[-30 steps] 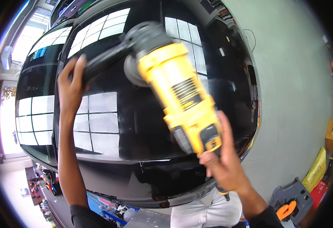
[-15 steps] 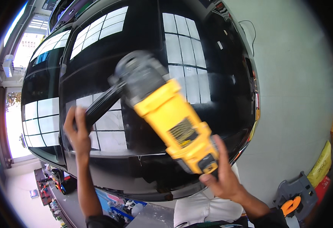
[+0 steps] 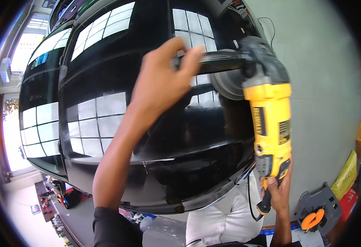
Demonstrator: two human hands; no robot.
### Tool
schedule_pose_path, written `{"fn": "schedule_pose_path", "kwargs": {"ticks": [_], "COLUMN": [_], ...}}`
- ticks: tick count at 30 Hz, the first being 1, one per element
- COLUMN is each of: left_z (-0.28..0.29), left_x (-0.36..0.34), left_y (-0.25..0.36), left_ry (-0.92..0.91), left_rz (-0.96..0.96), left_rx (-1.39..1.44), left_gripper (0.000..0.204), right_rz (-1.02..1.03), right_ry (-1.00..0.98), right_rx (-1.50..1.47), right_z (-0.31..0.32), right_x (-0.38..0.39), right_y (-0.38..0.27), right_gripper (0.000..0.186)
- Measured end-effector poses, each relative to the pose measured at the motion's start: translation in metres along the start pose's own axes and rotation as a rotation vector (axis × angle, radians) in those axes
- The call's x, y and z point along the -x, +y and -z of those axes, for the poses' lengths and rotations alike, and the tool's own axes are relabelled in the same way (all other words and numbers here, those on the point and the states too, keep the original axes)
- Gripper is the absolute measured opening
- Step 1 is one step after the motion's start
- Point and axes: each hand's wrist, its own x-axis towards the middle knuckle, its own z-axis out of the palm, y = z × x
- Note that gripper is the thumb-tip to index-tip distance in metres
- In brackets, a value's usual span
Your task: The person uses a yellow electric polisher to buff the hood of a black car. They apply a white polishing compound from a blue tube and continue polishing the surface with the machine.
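Observation:
My left hand (image 3: 164, 76), slightly blurred, is closed round the black side handle (image 3: 222, 61) of a yellow-and-black rotary polisher (image 3: 270, 119). The tool's round pad (image 3: 225, 86) sits on the glossy black car panel (image 3: 180, 131) near its right side, partly hidden under handle and head. My right hand (image 3: 277, 191) grips the polisher's rear handle at the lower right, where a black cord hangs from it. Window reflections lie across the panel.
At the lower right lie a yellow bag (image 3: 341, 177), a red package (image 3: 349, 197) and a grey plastic stool (image 3: 320, 201) with an orange object (image 3: 312, 220). A dark workbench (image 3: 79, 218) with small items runs at lower left. A bright doorway (image 3: 16, 131) is at the left.
The polisher has swung rightward to the panel's right side and turned more upright. Both hands have moved right with it, my left hand farther and also upward since half a second ago.

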Motion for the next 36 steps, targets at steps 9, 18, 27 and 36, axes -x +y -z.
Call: {"fn": "schedule_pose_path", "kwargs": {"ticks": [9, 18, 27, 36], "left_z": [0.188, 0.156, -0.001, 0.086], "left_x": [0.175, 0.197, 0.071, 0.144], "left_y": [-0.057, -0.037, 0.024, -0.015], "left_ry": [0.405, 0.408, -0.133, 0.114], "left_rz": [0.349, 0.345, -0.065, 0.216], "left_rx": [-0.195, -0.248, 0.069, 0.096], "left_gripper": [0.030, 0.030, 0.029, 0.028], "right_rz": [0.109, 0.084, 0.026, 0.123], "right_ry": [-0.599, -0.556, 0.031, -0.142], "right_rx": [0.258, 0.288, 0.109, 0.102], "right_z": [-0.119, -0.095, 0.041, -0.058], "right_x": [0.010, 0.021, 0.045, 0.077], "right_y": [-0.034, -0.006, 0.050, 0.038], "right_gripper": [0.103, 0.108, 0.102, 0.112]}}
